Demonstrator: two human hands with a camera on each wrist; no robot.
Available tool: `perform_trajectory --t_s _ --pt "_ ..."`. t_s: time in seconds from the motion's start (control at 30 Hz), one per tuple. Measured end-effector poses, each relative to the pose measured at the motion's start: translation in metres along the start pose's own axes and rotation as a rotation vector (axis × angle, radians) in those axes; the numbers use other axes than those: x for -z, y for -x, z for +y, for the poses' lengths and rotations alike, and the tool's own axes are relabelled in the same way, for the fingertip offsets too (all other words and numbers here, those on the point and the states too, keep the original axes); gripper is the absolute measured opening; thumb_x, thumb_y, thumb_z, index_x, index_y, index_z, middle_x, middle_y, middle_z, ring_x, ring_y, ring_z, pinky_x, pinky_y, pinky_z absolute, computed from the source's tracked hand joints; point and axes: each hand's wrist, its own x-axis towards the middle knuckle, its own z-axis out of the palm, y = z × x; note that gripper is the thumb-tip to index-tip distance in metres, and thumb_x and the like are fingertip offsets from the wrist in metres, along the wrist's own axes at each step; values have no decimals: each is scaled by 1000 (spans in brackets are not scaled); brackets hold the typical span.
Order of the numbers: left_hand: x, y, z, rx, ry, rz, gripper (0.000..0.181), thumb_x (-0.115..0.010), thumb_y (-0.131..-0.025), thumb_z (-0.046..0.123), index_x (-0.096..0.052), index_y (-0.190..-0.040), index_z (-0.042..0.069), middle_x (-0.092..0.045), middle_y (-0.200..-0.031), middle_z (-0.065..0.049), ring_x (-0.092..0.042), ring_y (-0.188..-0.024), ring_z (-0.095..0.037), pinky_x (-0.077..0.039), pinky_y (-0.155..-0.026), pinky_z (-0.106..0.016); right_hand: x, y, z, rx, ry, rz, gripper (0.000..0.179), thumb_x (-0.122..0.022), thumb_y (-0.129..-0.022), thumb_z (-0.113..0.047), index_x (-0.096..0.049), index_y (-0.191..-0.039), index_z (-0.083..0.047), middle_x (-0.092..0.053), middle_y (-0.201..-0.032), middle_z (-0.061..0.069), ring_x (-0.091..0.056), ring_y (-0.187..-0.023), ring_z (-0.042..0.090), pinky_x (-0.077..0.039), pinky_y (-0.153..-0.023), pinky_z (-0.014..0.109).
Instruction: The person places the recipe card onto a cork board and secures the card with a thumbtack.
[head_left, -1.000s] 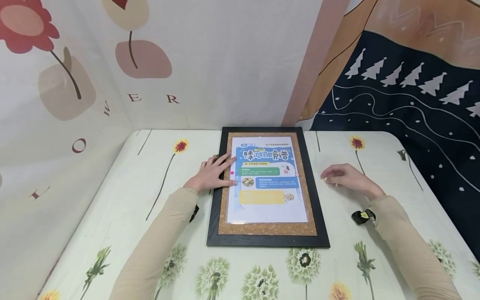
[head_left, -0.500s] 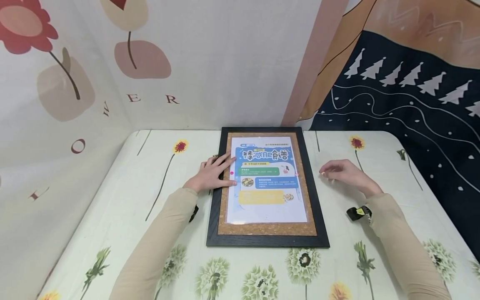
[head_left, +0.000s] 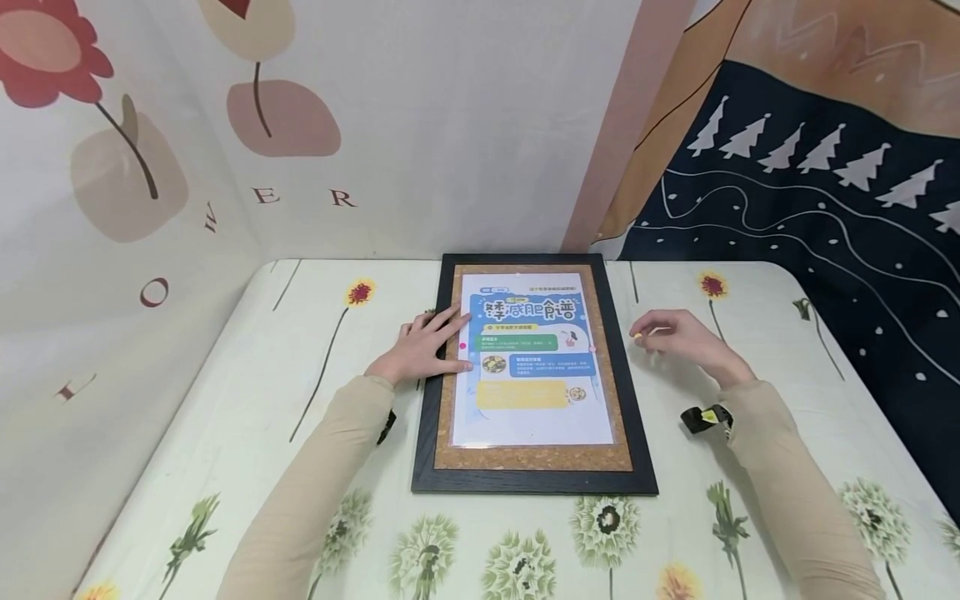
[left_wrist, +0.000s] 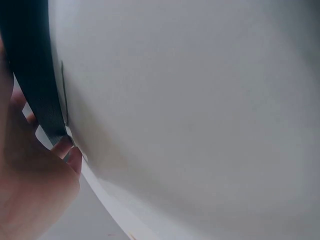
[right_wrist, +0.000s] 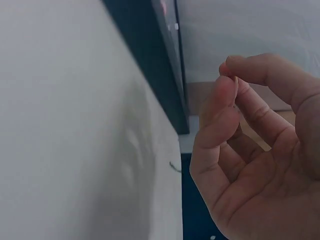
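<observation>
A printed poster (head_left: 543, 423) lies on a cork board (head_left: 517, 457) inside a black frame (head_left: 525, 481). Pink pin heads show at the poster's left edge (head_left: 462, 346) and right edge (head_left: 592, 349). My left hand (head_left: 422, 348) rests with spread fingers across the frame's left side, index finger and thumb reaching the poster's edge. In the left wrist view, other fingertips (left_wrist: 74, 160) lie by the frame's outer side. Just right of the frame, my right hand (head_left: 686, 340) pinches a small yellowish pin (head_left: 637, 336) between thumb and index finger, mostly hidden by the fingertips.
A flower-printed white cloth (head_left: 352, 467) covers the table under the frame. White printed fabric (head_left: 450, 125) hangs behind it, and a dark tree-patterned cloth (head_left: 810, 208) hangs at the right. A black strap with a small device (head_left: 705, 418) sits at my right wrist.
My right hand has moved slightly left and away from me, closer to the frame's right side, keeping the yellowish pin pinched. The left hand, frame and poster have stayed put.
</observation>
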Motion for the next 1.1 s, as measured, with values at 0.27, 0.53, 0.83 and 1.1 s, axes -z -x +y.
perform_trajectory --t_s 0.27,0.53,0.83,1.1 --pt "1 0 1 0 3 -1 90 -62 -87 58 -19 -156 22 -6 -162 -4 -16 -138 -45 -20 -100 -59 -7 -11 -14 29 -24 -25 22 -64 -91 -11 -66 -110 2 -61 -102 15 -58 -83 27 -49 -71 33" --pt "1 0 0 3 -1 -4 90 -62 -87 58 -18 -156 22 -5 -162 -3 -16 -138 -45 -20 -101 -59 -17 -20 -26 43 -26 -36 26 -64 -92 -13 -65 -111 4 -62 -106 15 -58 -86 27 -47 -73 33" --pt "0 0 0 -11 -3 10 90 -63 -86 57 -20 -156 20 -7 -162 -5 -16 -137 -46 -20 -100 -60 -28 -29 -34 63 -34 -61 23 -65 -92 -13 -66 -110 3 -63 -104 14 -57 -84 26 -44 -78 35" --pt "0 1 1 -11 13 15 89 -64 -86 56 -21 -156 19 -8 -161 -6 -17 -137 -46 -19 -101 -61 -35 -32 -36 102 -74 -86 23 -67 -91 -13 -67 -109 2 -64 -108 17 -57 -86 30 -44 -71 31"
